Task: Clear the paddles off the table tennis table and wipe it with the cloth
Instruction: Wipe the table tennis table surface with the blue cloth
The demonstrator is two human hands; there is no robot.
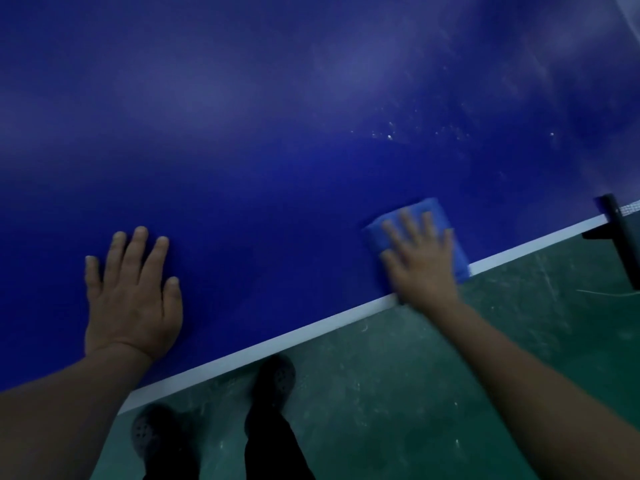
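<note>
The dark blue table tennis table (277,140) fills most of the head view, its white edge line running from lower left to upper right. My right hand (420,261) lies flat, fingers spread, on a folded blue cloth (429,211) that rests on the tabletop at the white edge. My left hand (133,296) is pressed flat on the bare tabletop with fingers apart and holds nothing. No paddle is in view. Pale specks and smears show on the surface at the upper right.
A black net post and clamp (620,233) stands at the table's edge on the far right, with a bit of white net beside it. Below the edge lies a green floor (398,393) with my two dark shoes (273,382).
</note>
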